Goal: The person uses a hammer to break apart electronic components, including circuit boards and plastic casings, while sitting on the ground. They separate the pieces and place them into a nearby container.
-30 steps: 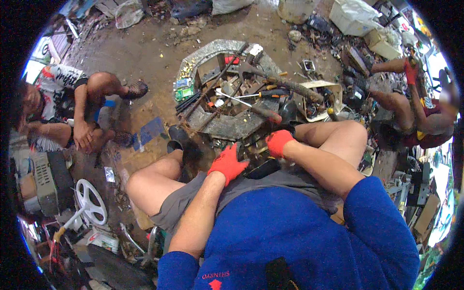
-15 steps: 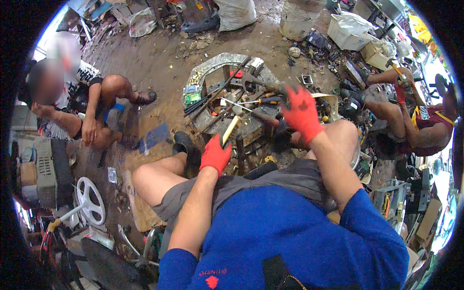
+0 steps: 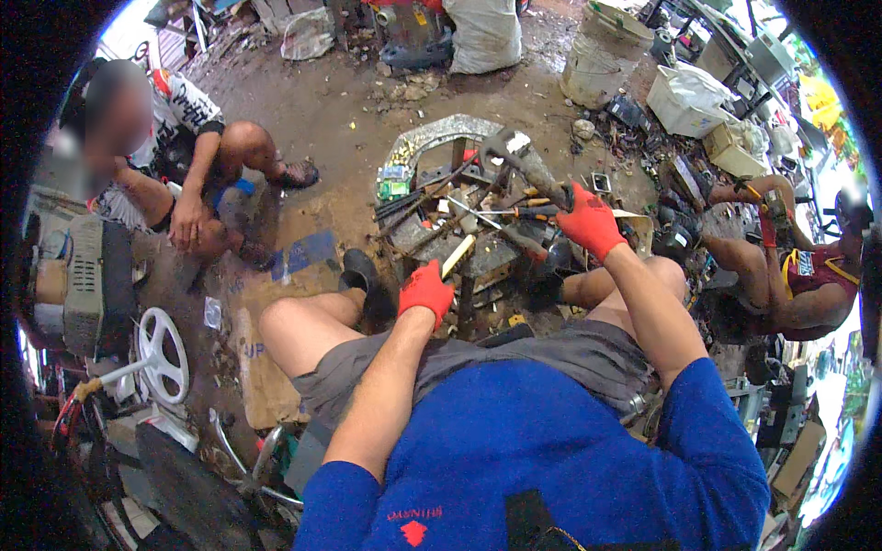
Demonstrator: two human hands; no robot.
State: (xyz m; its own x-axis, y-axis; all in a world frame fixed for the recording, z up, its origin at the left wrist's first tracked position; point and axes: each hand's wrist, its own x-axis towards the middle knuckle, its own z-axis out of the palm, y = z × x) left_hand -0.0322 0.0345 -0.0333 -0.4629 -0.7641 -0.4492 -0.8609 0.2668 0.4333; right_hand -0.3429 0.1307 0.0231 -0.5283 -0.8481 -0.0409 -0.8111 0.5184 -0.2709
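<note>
My right hand, in a red work glove, is closed round the handle of a hammer. The hammer is held above the scrap pile, its head pointing away from me. My left hand, gloved alike, grips a pale yellow bar-shaped piece that sticks up past the fingers. Below and beyond both hands stands a low work block strewn with metal rods, screwdrivers and small scraps. A curved grey rim runs round its far side, with small brass-coloured bits and a green circuit board on it.
At the left a person sits close by; at the right another person with red gloves is bent over. White sacks, a bucket and a white bin stand at the back. A white steering-wheel-shaped part is at my left.
The view has shifted slightly, so the surroundings sit lower and farther right. The hammer, blurred before, now shows clearly. The bar in my left hand has turned and its ridged side no longer shows.
</note>
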